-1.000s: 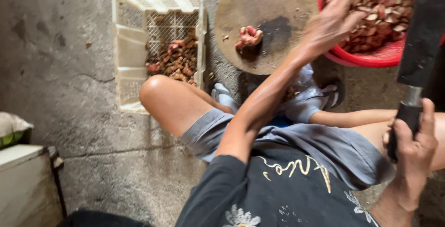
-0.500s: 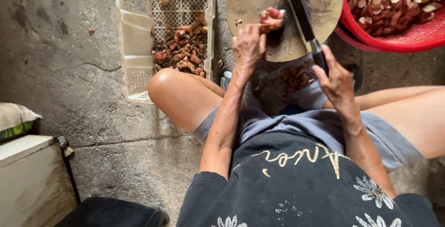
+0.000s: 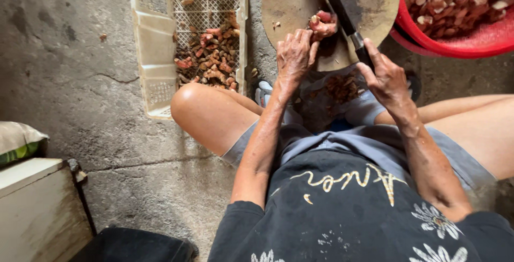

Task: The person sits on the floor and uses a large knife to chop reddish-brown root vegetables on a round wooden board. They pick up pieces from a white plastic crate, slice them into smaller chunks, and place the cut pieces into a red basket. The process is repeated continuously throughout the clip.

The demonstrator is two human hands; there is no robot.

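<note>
Holding pinkish root piece (image 3: 323,24) on round wooden chopping board (image 3: 289,0), left hand (image 3: 294,53) pinches it with fingertips. Right hand (image 3: 386,77) grips handle of long dark knife (image 3: 334,2), blade just beside piece. White plastic crate (image 3: 155,53) left of board; red basin (image 3: 482,40) right.
</note>
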